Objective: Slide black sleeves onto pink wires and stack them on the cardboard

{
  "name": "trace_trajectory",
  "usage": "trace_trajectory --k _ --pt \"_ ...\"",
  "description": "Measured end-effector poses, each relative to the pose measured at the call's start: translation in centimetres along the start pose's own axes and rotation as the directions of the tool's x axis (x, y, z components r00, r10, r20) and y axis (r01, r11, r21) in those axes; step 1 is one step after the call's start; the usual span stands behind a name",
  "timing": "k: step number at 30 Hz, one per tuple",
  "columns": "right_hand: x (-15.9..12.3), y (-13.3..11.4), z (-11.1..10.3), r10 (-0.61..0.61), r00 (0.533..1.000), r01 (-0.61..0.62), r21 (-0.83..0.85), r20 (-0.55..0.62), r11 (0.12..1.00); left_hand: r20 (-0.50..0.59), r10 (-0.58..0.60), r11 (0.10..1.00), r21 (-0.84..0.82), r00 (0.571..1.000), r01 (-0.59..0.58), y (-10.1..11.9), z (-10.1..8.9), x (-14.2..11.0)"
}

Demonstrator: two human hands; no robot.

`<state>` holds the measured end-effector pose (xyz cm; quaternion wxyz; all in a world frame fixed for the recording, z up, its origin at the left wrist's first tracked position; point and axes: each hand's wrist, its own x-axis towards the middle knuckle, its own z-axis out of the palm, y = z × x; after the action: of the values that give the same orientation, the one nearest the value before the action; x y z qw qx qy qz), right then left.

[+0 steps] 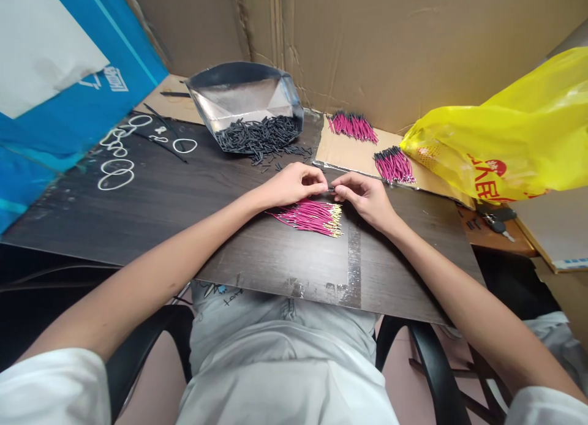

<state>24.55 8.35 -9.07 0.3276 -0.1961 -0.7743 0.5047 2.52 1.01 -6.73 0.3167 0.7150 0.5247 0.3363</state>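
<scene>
My left hand (301, 185) is closed in a pinch just above a pile of short pink wires (307, 217) with bare, yellowish ends on the right. What its fingertips hold is hidden. Almost touching it, my right hand (365, 198) pinches a small black tube (331, 190) between thumb and forefinger. The tube lies in the narrow gap between both sets of fingertips. Beyond my hands, a cut-open silvery bag (248, 94) contains many short black tubes (257, 134), some spilled at its mouth.
Two bundles of pink wires with black ends, a far one (353, 127) and a nearer one (394, 165), lie on a cardboard sheet (340, 149). A yellow plastic bag (500, 137) hangs over its right side. White rubber bands (116, 174) lie left; keys (498, 223) rest right.
</scene>
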Motion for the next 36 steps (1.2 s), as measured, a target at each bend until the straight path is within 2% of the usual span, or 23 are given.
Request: trace_trajectory --k 11,15,18,21,25,28,31,36 --pt "-0.7 -1.1 0.8 -0.100 0.988 0.085 -0.131 -0.114 0.988 0.050 -0.008 0.984 -0.177 0.999 0.017 0.5 -0.1 0.1" --pt "-0.9 -1.2 0.9 -0.179 0.979 0.156 -0.217 -0.093 0.964 0.061 -0.010 0.982 -0.187 0.998 0.022 0.5 -0.1 0.0" --pt "-1.0 -1.2 0.8 -0.267 0.962 0.237 -0.324 -0.052 0.916 0.071 -0.021 0.984 -0.178 0.997 0.033 0.4 -0.1 0.0" --pt "-1.0 -1.1 0.8 -0.303 0.953 0.270 -0.385 -0.025 0.882 0.080 -0.025 0.982 -0.184 0.997 0.039 0.4 -0.1 -0.1" --pt "-0.9 -1.0 0.8 -0.240 0.970 0.211 -0.336 -0.047 0.918 0.070 -0.018 0.983 -0.183 0.997 0.031 0.6 -0.1 -0.1" --pt "-0.7 -0.8 0.7 -0.131 0.991 0.122 -0.182 -0.040 0.976 0.066 -0.013 0.983 -0.183 0.998 0.025 0.6 -0.1 -0.1" --pt "-0.6 -0.8 0.6 -0.071 0.997 0.070 -0.063 -0.016 0.996 0.071 -0.012 0.982 -0.188 0.997 0.025 0.5 -0.1 -0.1" --pt "-0.7 -0.8 0.6 -0.080 0.997 0.078 -0.093 -0.016 0.993 0.084 -0.027 0.980 -0.194 0.996 0.043 0.3 -0.1 -0.1"
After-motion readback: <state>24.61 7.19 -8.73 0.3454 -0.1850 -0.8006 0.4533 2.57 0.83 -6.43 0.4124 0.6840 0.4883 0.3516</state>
